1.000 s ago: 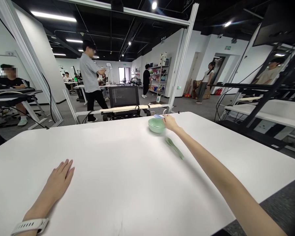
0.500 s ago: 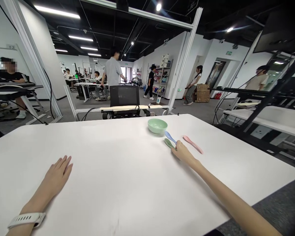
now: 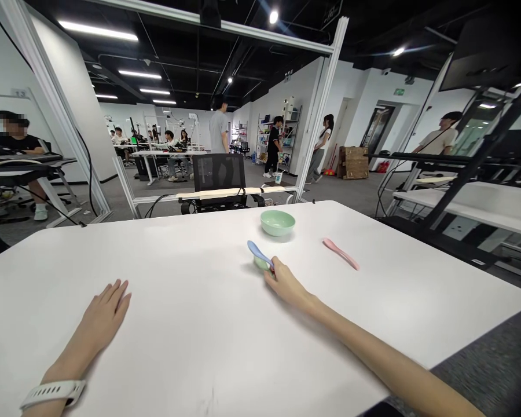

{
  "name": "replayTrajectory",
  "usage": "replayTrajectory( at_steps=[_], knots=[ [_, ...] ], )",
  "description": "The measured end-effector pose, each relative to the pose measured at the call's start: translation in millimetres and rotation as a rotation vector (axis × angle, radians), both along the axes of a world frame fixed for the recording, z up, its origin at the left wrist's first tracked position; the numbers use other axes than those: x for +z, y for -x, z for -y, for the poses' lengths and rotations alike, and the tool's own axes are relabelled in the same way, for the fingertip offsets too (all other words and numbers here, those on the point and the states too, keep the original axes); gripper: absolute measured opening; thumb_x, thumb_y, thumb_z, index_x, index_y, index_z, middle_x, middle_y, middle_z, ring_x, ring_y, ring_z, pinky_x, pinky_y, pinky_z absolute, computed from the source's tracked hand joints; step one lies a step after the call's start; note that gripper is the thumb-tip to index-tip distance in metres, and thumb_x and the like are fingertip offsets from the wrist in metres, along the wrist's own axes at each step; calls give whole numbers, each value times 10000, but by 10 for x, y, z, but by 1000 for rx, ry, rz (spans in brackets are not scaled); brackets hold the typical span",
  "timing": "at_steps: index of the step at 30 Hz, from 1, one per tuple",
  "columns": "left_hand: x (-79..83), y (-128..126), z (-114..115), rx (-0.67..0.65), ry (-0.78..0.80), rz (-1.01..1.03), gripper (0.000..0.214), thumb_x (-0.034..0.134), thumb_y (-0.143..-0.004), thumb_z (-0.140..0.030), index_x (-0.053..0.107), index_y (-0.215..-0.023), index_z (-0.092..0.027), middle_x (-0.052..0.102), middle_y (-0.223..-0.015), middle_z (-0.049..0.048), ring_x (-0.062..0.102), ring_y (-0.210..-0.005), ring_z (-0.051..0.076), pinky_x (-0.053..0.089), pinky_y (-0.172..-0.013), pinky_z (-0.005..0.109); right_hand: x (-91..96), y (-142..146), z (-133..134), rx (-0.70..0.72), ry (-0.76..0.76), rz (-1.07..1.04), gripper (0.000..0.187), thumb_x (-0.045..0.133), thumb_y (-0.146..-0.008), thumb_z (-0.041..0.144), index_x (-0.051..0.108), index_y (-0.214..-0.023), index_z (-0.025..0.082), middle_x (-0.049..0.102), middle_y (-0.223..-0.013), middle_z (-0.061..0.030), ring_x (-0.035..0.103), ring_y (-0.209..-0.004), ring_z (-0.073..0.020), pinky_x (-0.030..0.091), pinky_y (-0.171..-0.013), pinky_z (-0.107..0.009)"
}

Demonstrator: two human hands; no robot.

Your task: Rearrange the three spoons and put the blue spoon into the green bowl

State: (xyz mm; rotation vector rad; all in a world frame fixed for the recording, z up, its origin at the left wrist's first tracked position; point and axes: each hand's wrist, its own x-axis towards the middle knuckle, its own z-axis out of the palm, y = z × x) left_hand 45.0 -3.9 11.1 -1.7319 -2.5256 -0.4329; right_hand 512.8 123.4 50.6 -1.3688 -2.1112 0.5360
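My right hand (image 3: 286, 282) is closed around the handles of a blue spoon (image 3: 257, 251) and a green spoon (image 3: 261, 264). The blue one lies above the green one, and both bowl ends point to the far left. The fingers cover most of the handles. Beyond this hand stands a light green bowl (image 3: 278, 223), upright on the white table (image 3: 191, 324). A pink spoon (image 3: 341, 253) lies on the tabletop to the right of the bowl. Over at the left, my left hand (image 3: 104, 313) rests flat with nothing in it, a white watch strap at its wrist.
A metal frame (image 3: 325, 110) rises behind the table's far edge, with a black office chair (image 3: 219, 172) beyond it. Several people stand or sit farther back in the room. Dark beams and a white bench (image 3: 481, 211) are to the right.
My right hand has moved left with the blue and green spoons, away from the pink spoon. The bowl, pink spoon and left hand stay about where they were. People in the background have walked.
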Motion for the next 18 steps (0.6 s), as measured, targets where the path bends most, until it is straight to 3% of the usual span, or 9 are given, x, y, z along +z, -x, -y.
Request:
replayTrajectory(
  at_steps=[7, 12, 15, 18],
  knots=[
    [-4, -4, -1, 0, -8, -6, 757, 201, -946, -460, 523, -1490, -44, 474, -1633, 215, 409, -1546, 363, 352, -1262, 579, -88, 74, 5, -24, 19, 12, 163, 474, -921, 240, 338, -839, 281, 572, -778, 1, 577, -716, -202, 385, -650, -300],
    [18, -28, 11, -2, -14, -4, 773, 161, -962, -473, 526, -1483, -33, 475, -1627, 219, 411, -1543, 371, 339, -1266, 587, -61, 62, 8, -60, 32, 23, 181, 485, -975, 338, 372, -849, 276, 610, -814, -19, 601, -735, -212, 403, -653, -305],
    [29, -26, 9, 2, -14, -20, 737, 192, -966, -459, 534, -1483, -60, 490, -1619, 201, 432, -1532, 362, 357, -1259, 579, -2, -15, -30, -111, 18, 21, 234, 399, -1050, 423, 408, -878, 265, 642, -834, -44, 622, -754, -223, 416, -658, -312],
    [35, -20, 7, -7, 18, -19, 736, 211, -958, -437, 500, -1499, -31, 460, -1637, 207, 406, -1546, 368, 335, -1269, 574, 61, -189, -103, -212, -13, 120, 267, 291, -1096, 353, 472, -939, 235, 674, -881, -85, 647, -791, -232, 429, -693, -319]
  ],
)
